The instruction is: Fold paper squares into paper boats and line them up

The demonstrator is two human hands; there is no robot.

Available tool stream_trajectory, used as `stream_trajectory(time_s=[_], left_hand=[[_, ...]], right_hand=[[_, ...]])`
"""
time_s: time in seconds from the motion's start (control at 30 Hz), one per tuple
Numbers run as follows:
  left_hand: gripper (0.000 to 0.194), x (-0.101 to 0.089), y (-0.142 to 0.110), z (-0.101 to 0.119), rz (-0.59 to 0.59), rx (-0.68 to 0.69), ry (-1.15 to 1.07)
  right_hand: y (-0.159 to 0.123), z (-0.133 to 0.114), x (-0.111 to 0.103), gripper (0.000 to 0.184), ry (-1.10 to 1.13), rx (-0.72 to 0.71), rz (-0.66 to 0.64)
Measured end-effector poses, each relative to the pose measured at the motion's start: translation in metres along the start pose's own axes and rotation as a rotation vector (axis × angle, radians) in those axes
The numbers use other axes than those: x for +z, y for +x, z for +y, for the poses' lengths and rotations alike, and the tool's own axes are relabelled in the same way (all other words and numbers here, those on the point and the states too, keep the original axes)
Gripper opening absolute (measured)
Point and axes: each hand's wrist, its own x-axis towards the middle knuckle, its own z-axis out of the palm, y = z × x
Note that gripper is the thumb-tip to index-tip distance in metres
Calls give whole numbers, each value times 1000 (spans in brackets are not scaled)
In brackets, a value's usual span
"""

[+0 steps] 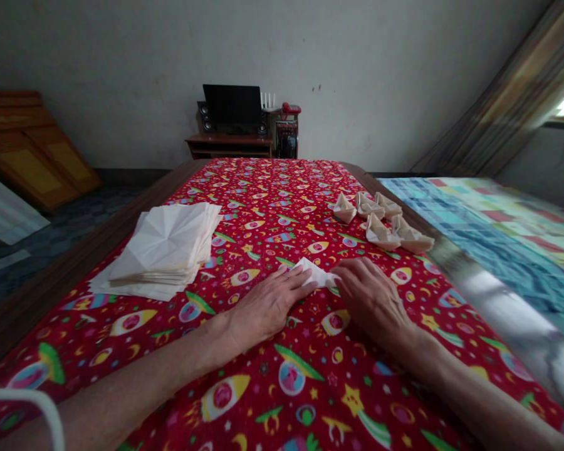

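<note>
A small piece of folded white paper (313, 273) lies flat on the red patterned cloth (282, 207), between my two hands. My left hand (273, 299) rests on the cloth with its fingers stretched out, their tips pressing the paper's left side. From the other side, my right hand (371, 297) has its fingers curled together at the paper's right corner, and the thumb side touches that corner. Left of my hands sits a stack of creased paper sheets (164, 244). Several folded paper boats (380, 232) stand in a group beyond my right hand.
The cloth covers a long table with a dark wooden edge (141, 181). A bed with a checkered cover (489, 232) stands along the right. Against the far wall are a monitor (232, 105), speakers and a red telephone (290, 109). A wooden cabinet (37, 150) is at left.
</note>
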Motion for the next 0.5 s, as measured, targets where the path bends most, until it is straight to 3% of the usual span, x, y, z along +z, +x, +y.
stream_trajectory(time_s=[0.13,0.33,0.5], left_hand=[[62,-4,2,4,4,-6,11],[64,-3,-2,4,-9,-4,59],[67,-9,-15,2,-31,-16,118]], right_hand=[[-3,-19,-1,36,152,-226,-45],[-14,-18,0,52,189,-144,-206],[-20,-10,-6,50,158,-153,-254]])
